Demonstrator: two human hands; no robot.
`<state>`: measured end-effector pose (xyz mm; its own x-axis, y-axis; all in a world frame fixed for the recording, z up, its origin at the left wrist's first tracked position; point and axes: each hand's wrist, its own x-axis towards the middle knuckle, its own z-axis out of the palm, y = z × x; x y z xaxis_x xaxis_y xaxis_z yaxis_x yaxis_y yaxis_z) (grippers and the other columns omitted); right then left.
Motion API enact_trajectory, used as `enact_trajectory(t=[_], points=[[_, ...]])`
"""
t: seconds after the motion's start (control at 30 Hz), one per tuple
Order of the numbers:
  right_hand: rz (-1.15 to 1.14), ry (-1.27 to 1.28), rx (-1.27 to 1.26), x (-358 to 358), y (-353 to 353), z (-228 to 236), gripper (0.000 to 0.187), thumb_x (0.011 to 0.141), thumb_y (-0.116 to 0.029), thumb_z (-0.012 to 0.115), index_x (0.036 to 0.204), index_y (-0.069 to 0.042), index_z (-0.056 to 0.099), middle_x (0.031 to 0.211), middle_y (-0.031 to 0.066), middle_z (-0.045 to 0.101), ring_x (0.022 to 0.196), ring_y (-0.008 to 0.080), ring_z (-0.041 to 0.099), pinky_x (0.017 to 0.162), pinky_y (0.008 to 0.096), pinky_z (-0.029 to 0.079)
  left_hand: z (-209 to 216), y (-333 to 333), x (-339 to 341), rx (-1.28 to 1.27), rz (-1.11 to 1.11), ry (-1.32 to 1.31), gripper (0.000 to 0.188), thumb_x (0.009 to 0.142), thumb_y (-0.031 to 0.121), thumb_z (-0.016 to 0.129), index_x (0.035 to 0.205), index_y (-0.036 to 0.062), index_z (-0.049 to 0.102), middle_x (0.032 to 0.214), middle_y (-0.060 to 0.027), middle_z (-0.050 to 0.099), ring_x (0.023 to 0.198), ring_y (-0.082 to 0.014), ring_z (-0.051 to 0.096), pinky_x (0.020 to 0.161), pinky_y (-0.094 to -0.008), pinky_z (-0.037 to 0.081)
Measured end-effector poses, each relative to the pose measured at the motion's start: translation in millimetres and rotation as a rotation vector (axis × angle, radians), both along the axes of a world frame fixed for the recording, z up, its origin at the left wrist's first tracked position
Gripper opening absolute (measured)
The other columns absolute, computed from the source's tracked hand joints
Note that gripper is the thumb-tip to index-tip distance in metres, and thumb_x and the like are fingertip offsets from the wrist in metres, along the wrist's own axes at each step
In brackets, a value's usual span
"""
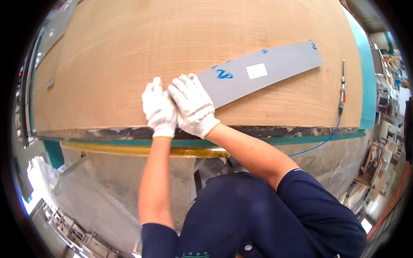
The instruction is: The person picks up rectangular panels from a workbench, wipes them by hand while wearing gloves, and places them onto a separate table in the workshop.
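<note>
Both my hands wear white knitted gloves and meet side by side above the wooden board, near its front edge. My left hand (159, 107) has its fingers bent and drawn together; whatever lies under them is hidden. Pressed against it, my right hand (193, 105) angles up and left with its fingers curled at the tips, and what it may hold cannot be seen. A long grey panel (275, 71) with blue pen marks and a white label (257, 71) reaches from beside my right hand toward the upper right. My right hand covers its left end.
The wide wooden board (112, 56) fills the bench top, with a dark, chipped front edge (258, 132). A slim air tool (342, 90) lies at the right, trailing a blue hose (320, 147). Yellow tape or film (129, 149) runs below the edge. Racks (372, 167) stand at far right.
</note>
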<state>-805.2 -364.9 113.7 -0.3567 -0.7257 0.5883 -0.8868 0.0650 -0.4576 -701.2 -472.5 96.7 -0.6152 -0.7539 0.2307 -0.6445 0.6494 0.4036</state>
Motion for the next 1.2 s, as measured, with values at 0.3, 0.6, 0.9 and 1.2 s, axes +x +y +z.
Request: enact_trajectory(t=[0.3,0.6,0.9,1.2], points=[[-0.810,0.170,0.483,-324,203,-14,0.061,0.102,-0.042,0.056,0.147,-0.001,0.055,0.156,0.0211,0.052,0.147,0.0398,0.043,0.126,0.0499,0.025,17,-6,14,-0.131,-0.359,0.015,0.060,0.082,0.004,0.067,0.141,-0.0013,0.060,0.112,-0.0209,0.067,0.107,-0.0402,0.063,0.105,-0.0554,0.046],[-0.332,0.044,0.375,-161,97,26,0.067,0.090,-0.046,0.070,0.139,-0.003,0.058,0.143,0.0227,0.057,0.142,0.0433,0.046,0.125,0.0581,0.026,22,-7,7,-0.149,-0.339,-0.018,0.063,0.079,0.002,0.064,0.141,-0.0016,0.059,0.106,-0.0214,0.064,0.100,-0.0414,0.062,0.095,-0.0548,0.049],[-0.609,0.066,0.454,-288,170,-7,0.076,0.099,-0.052,0.058,0.155,-0.003,0.045,0.163,0.0278,0.039,0.158,0.0426,0.025,0.131,0.0554,0.008,26,-3,14,-0.167,-0.383,-0.080,0.050,0.093,0.011,0.058,0.141,-0.0045,0.060,0.119,-0.0250,0.065,0.110,-0.0446,0.061,0.102,-0.0553,0.046],[-0.749,-0.018,0.530,-448,261,-19,0.069,0.104,-0.049,0.052,0.155,-0.002,0.048,0.164,0.0201,0.043,0.156,0.0362,0.030,0.131,0.0435,0.017,35,-8,3,-0.234,-0.364,-0.273,0.058,0.090,0.013,0.059,0.145,-0.0038,0.056,0.122,-0.0238,0.065,0.114,-0.0436,0.058,0.109,-0.0554,0.040]])
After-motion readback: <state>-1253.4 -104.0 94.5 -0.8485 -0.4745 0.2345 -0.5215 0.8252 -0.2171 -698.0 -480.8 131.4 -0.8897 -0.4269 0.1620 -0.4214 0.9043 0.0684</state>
